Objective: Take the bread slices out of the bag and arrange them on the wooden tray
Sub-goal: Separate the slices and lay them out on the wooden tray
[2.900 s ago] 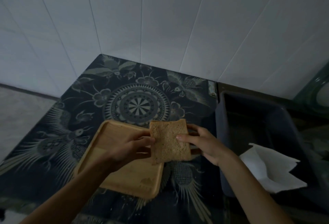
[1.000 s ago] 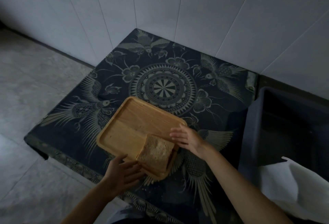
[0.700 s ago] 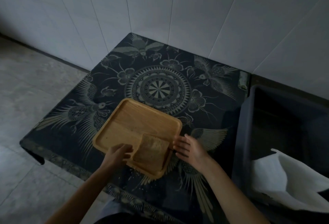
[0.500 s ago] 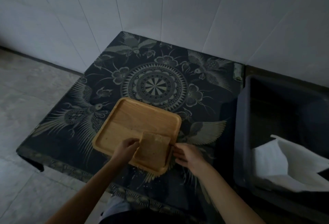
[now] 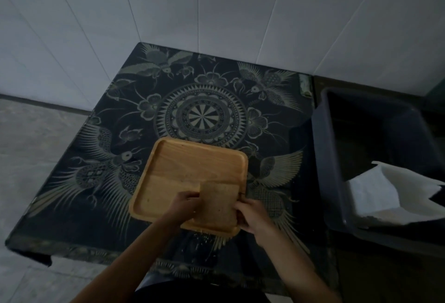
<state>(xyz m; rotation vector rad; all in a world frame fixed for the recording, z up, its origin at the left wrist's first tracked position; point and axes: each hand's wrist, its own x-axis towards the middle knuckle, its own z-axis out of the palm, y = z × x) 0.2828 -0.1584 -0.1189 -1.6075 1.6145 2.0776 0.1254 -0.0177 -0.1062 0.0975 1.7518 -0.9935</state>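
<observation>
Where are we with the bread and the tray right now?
Done: bread sits in the near right corner of the wooden tray. In hand: the left hand and right hand grip its two sides, apparently squaring it. Left: most of the tray is bare; no bag shows in view, so I cannot tell how many slices remain.

Patterned tablecloth [image 5: 197,114], dark bin [image 5: 337,158] with white paper [image 5: 375,196]

My head view is dim and underexposed throughout. The white tiled wall [image 5: 216,13] is the brightest area, a flat grey-blue. The wooden tray [image 5: 192,165] reads clearly; the dark bin [image 5: 337,182] interior is lost in shadow. Tile lines bow toward the edges. Both hands look slightly soft.
</observation>
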